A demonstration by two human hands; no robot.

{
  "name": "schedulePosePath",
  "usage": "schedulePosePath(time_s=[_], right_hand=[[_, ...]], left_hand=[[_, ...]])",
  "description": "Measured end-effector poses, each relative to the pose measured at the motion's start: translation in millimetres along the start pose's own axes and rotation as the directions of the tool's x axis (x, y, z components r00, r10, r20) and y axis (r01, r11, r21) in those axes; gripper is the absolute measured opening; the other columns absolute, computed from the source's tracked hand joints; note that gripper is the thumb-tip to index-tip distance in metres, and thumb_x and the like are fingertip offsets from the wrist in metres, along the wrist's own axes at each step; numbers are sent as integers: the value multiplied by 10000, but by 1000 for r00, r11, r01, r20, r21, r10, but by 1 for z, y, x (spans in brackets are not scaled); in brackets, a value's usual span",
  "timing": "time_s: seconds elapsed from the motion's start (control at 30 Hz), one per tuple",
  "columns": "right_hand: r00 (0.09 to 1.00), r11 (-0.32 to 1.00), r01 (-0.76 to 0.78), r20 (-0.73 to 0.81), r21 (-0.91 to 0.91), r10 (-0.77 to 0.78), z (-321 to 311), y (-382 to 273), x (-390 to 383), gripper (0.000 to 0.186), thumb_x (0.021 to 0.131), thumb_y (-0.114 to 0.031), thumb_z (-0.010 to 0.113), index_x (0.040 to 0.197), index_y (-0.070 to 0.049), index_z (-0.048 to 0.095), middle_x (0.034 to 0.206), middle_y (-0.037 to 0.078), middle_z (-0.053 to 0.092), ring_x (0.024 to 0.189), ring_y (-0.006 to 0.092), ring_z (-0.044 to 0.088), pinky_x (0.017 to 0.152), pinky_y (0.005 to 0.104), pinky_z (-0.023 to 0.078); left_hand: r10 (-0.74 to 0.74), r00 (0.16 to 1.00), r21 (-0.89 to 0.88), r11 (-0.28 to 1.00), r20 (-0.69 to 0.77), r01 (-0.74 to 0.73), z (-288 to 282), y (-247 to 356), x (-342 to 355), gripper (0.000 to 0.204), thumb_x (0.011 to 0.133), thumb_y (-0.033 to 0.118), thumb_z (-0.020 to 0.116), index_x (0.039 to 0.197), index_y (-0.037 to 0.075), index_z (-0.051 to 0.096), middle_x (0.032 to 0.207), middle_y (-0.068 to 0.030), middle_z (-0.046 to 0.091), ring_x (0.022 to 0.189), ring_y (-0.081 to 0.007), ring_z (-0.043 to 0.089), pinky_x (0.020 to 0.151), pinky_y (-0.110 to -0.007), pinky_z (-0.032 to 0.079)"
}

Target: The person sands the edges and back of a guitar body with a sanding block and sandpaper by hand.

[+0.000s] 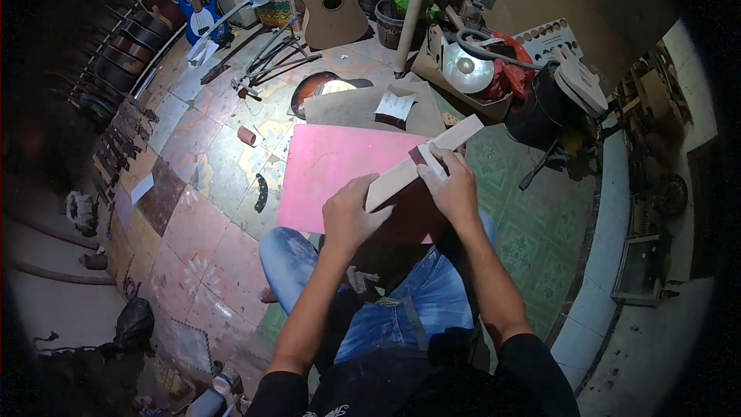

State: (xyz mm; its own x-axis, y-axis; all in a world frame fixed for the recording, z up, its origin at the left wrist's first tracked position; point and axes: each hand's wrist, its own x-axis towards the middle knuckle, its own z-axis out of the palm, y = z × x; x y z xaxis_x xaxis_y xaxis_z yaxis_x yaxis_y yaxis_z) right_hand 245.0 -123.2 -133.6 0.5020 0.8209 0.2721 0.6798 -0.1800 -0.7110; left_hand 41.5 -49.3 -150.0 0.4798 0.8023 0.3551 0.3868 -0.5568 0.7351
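Observation:
A pale, flat wooden strip (461, 133) is held slantwise above a pink board (340, 166), its far end pointing up to the right. My left hand (347, 212) is closed round the strip's near end, with the thumb along its edge. Further up the strip, my right hand (449, 185) grips a small piece of reddish-brown sandpaper (417, 157) against the wood. Part of this piece is hidden under the fingers. The pink board lies in front of my crossed legs, partly in my hands' shadow.
Beyond the board lie a grey-brown sheet with a white paper (394, 105) and a sunburst guitar body (309, 91). A sandpaper roll (247, 136) and a curved black piece (261, 193) rest on the tiles at left. An unfinished guitar body (333, 19) stands at the back; a black bucket (532, 108) stands right.

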Motion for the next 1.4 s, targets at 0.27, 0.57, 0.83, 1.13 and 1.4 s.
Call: schedulePosePath(time_s=[0.27,0.57,0.83,1.13,1.4], right_hand=[[995,999,46,-93,19,-44,-4,-17,-9,377,834,-203,791,1177,-58,732,1019,179,680,954,390,662,855,474,552],[994,999,8,-105,31,-5,0,-18,-23,415,786,-232,821,1183,-133,746,1045,139,647,969,353,632,854,472,522],[994,993,-74,-74,87,80,-15,-13,-31,467,777,-212,824,1226,-120,735,1089,148,631,992,360,610,851,462,515],[999,993,35,-14,-110,-37,-10,-30,-36,431,782,-182,814,1193,-78,739,1076,151,658,966,368,617,861,442,511],[995,988,76,-60,-136,-85,-3,-19,-28,417,808,-225,807,1178,-53,725,1096,165,659,1004,359,613,871,468,512]], left_hand=[[-56,998,42,997,-40,58,9,-6,-7,611,620,190,927,1197,140,731,1013,-112,770,865,-291,755,752,-388,597],[-40,997,15,999,-73,41,14,9,-15,520,655,177,891,1152,125,747,1009,-131,771,869,-289,758,738,-389,603],[-33,992,32,999,-121,38,25,26,-34,547,677,158,892,1200,89,747,939,-150,771,793,-240,765,720,-339,593],[-128,989,81,988,-78,134,20,18,-31,558,641,178,909,1162,103,724,988,-121,772,850,-284,757,715,-388,596],[-68,990,105,991,-121,81,22,14,-28,553,662,167,904,1184,96,736,948,-144,764,793,-264,754,713,-349,591]])
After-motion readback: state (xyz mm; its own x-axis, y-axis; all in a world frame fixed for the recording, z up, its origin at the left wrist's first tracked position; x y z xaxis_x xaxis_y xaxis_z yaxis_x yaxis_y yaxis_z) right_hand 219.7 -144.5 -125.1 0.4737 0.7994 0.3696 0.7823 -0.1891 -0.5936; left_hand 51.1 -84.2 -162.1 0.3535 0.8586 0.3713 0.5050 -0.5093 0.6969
